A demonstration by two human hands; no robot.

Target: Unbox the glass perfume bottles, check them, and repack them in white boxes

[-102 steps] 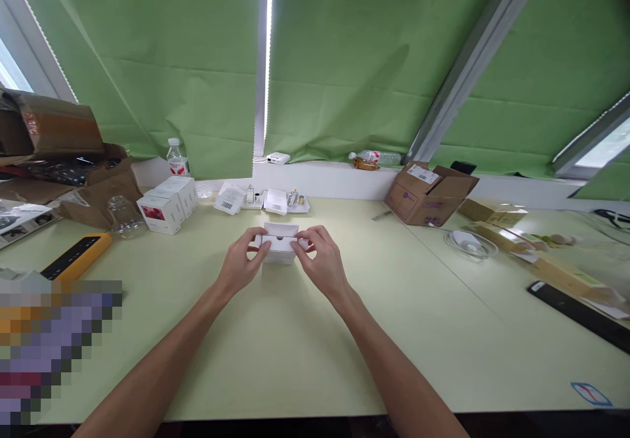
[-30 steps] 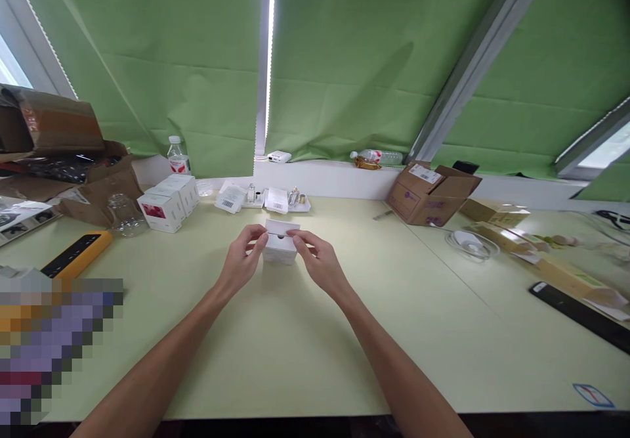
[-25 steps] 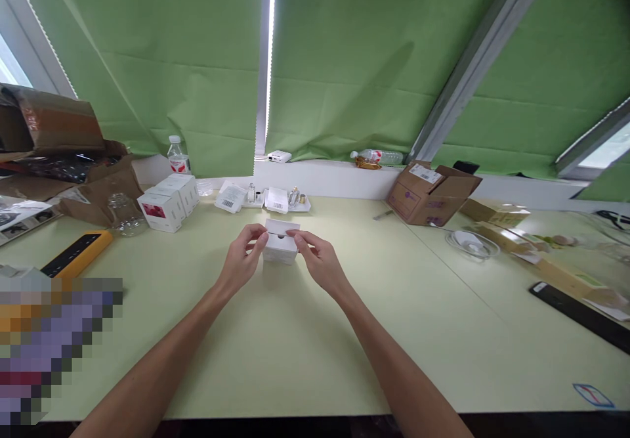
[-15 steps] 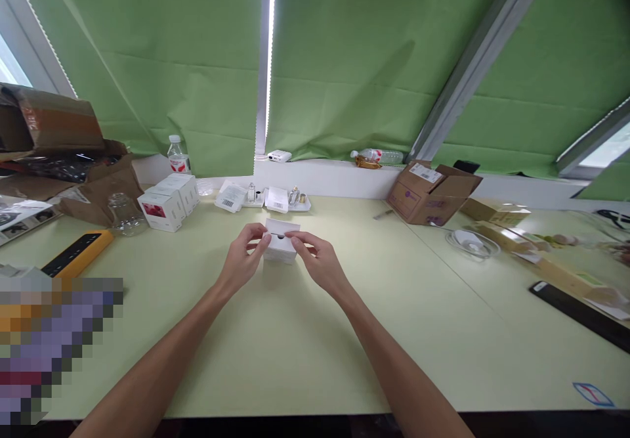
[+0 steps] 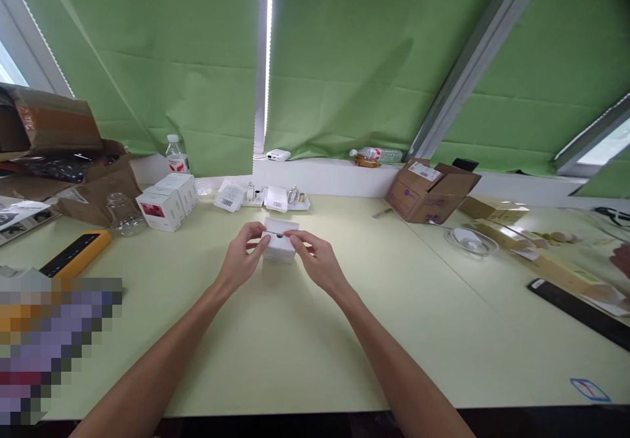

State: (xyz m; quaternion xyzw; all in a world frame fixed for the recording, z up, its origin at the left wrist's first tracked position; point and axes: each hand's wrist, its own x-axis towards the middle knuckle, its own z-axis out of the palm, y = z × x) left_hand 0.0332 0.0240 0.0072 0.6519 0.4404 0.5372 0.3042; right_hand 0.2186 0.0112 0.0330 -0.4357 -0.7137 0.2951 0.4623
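Between my hands a small white box (image 5: 279,249) sits on the pale green table (image 5: 305,333), its lid flap (image 5: 281,224) raised at the back. My left hand (image 5: 246,251) pinches the left upper edge of this box with thumb and fingers. On the opposite side my right hand (image 5: 317,257) grips the right upper edge, fingertips close to a small dark notch at the front. What lies inside the box is hidden. Behind it are small glass bottles (image 5: 293,195) and white packaging trays (image 5: 276,199).
White boxes (image 5: 160,209), a clear jar (image 5: 123,215) and an orange power strip (image 5: 79,254) stand at left. A cardboard box (image 5: 426,192), a coiled white cable (image 5: 470,242) and a black bar (image 5: 575,310) lie to the right. Another person's hand (image 5: 621,261) shows at the right edge.
My hands and the white box hold nearly the same pose. At the far right edge, another person's hand shows more clearly. The whole view has shifted very slightly.
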